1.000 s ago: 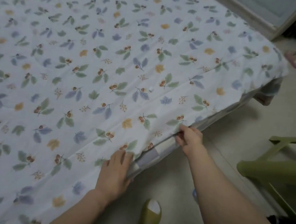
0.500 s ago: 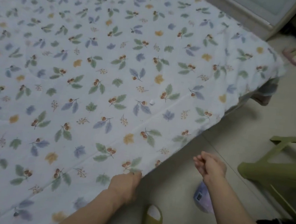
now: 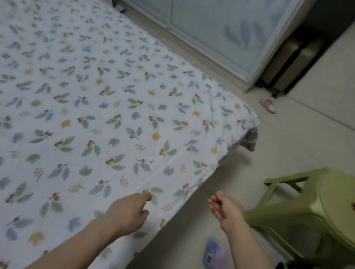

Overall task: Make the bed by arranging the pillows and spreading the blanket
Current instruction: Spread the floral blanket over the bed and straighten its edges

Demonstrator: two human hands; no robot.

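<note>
The leaf-print blanket (image 3: 100, 113) lies spread flat across the bed (image 3: 251, 140), covering it out to the foot corner at about 2 o'clock from the frame centre, with its near edge hanging over the side at about 5 o'clock. The visible surface shows only shallow creases, so the spreading step is judged largely complete on this portion. No pillows appear in view; their arrangement cannot be confirmed and is judged outstanding or located beyond the frame. The left hand (image 3: 128, 211) sits over the blanket close to its near edge, fingers (image 3: 146, 196) loosely curled, the index tip at or just above the fabric; contact cannot be confirmed, and no fold of cloth is pinched. The right hand (image 3: 225, 208) hangs over the floor (image 3: 285, 145), beside the blanket edge at its 3 o'clock, fingers half curled, apart and holding nothing. A green plastic stool (image 3: 326, 213) stands at 3 o'clock from that hand.
</note>
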